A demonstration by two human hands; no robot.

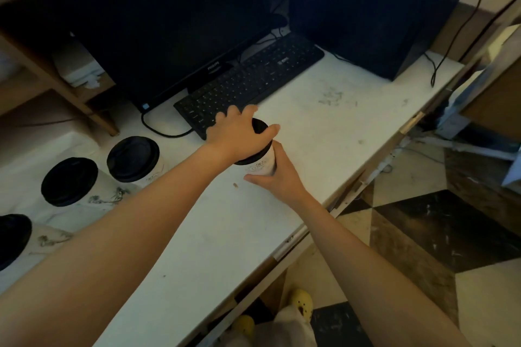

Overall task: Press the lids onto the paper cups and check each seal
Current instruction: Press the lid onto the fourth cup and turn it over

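A white paper cup (pixel 263 164) with a printed mark stands on the white counter (pixel 324 121), just in front of the keyboard. A black lid (pixel 259 126) sits on top of it. My left hand (pixel 239 132) lies over the lid from above, with its fingers and thumb curled round the lid's rim. My right hand (pixel 275 175) grips the cup's body from the near right side. Most of the lid is hidden under my left hand.
Three more lidded white cups stand at the left: one (pixel 134 159), a second (pixel 70 182), and a third (pixel 14 239) cut by the frame edge. A black keyboard (pixel 253 84) and a monitor (pixel 158 25) stand behind. The counter edge (pixel 352 186) drops to tiled floor.
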